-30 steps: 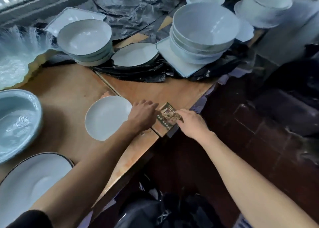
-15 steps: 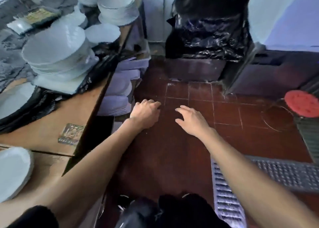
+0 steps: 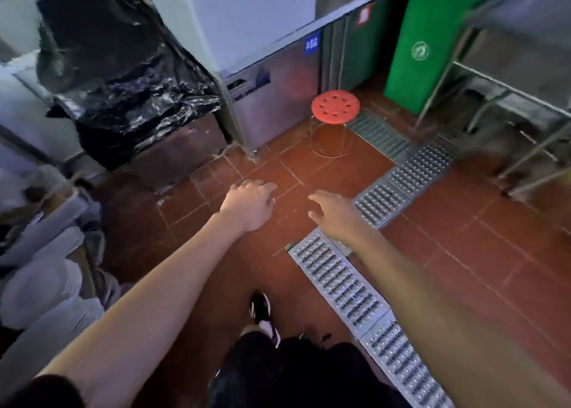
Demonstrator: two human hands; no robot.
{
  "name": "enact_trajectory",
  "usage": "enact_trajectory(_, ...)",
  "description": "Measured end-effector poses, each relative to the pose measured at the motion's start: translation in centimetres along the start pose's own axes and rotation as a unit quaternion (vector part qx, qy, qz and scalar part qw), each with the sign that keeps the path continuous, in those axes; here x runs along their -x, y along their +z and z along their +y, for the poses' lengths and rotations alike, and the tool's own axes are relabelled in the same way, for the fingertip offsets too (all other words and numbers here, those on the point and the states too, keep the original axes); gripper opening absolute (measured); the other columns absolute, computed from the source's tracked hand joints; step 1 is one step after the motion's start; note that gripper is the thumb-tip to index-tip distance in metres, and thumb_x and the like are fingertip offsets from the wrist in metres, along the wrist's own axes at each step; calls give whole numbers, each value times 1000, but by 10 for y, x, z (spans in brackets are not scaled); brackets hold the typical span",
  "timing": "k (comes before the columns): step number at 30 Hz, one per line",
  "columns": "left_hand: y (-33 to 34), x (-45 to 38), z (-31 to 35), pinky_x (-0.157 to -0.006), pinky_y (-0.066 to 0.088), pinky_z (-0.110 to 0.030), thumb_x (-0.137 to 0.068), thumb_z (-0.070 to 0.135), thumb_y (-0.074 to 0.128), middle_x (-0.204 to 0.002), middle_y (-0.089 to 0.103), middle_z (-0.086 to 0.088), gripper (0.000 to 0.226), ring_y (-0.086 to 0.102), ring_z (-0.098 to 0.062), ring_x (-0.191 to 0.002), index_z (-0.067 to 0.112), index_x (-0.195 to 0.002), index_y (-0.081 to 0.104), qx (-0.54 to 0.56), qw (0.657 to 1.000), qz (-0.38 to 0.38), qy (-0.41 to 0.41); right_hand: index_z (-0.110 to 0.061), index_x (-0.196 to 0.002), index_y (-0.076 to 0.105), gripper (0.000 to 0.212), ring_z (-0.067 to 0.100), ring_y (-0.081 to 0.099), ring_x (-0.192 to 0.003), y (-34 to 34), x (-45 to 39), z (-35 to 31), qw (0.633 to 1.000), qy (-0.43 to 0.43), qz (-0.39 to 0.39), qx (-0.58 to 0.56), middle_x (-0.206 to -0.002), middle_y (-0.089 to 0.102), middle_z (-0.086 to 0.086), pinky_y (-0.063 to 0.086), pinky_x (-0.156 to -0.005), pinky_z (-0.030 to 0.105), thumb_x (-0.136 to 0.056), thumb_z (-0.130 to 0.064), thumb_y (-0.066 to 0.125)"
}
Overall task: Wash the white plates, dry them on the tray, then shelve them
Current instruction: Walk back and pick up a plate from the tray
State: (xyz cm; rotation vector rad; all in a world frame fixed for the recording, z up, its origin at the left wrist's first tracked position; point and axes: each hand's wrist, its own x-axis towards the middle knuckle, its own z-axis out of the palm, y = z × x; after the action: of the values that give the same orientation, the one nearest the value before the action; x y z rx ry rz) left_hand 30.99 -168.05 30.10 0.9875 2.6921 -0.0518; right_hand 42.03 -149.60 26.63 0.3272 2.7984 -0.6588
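Floor point(image 3: 463, 253) is tiled in red-brown, with pale grout lines forming a grid. Drain grating point(image 3: 340, 281) is seen in bright silver metal, patterned with rows of small dark slots. Stool point(image 3: 335, 105) seat is coloured red, dotted with a ring of dark holes. Bin point(image 3: 423, 36) is finished in green and marked with a round white emblem. Plastic sheeting point(image 3: 123, 77) is rendered glossy black with white glints. Cabinet point(image 3: 278, 104) is clad in grey steel, with a blue label with white characters. Shoe point(image 3: 262, 315) is shown black with white trim. Stacked dishes point(image 3: 40, 284) at the left edge are blurred and white.
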Motion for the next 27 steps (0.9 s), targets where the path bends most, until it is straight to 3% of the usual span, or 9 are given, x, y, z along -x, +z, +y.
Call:
enact_trajectory(9,-3,-134,184,-111,39,-54,-104,30,42,-140,56,-9,39,48,-31,-135,21,-139,53,-35,977,-50,203,-26,-144,50,43,29,59,-126,-44,51,178,977,199,57,-39,-146,56,1,49,-103,46,-101,-30,50)
enact_trajectory(16,6,-260,306,-96,53,-47,-101,34,49,-135,64,-4,44,64,-26,-115,27,-144,52,30,959,-79,271,-19,-137,58,38,36,65,-114,-87,34,299,945,297,93,-102,-138,61,7,54,-94,47,-100,-25,53)
enact_trajectory(21,-6,-336,401,-84,60,-45,-103,35,48,-148,54,-2,43,69,-26,-106,29,-146,49,41,943,-90,319,-19,-149,43,48,32,56,-130,-126,27,378,923,353,108,-110,-156,44,6,49,-104,51,-102,-23,51)
enact_trajectory(24,-19,-372,447,-73,59,-32,-103,35,50,-148,54,-1,42,72,-21,-98,27,-145,52,18,929,-79,362,-21,-153,36,53,31,53,-134,-152,25,414,908,383,130,-110,-161,37,5,47,-107,54,-102,-21,50)
enact_trajectory(27,-33,-401,488,-84,59,-38,-102,37,50,-145,57,1,42,69,-19,-103,29,-143,53,4,914,-75,400,-20,-153,38,54,31,53,-133,-177,28,446,898,401,150,-101,-159,41,5,47,-107,51,-101,-20,50)
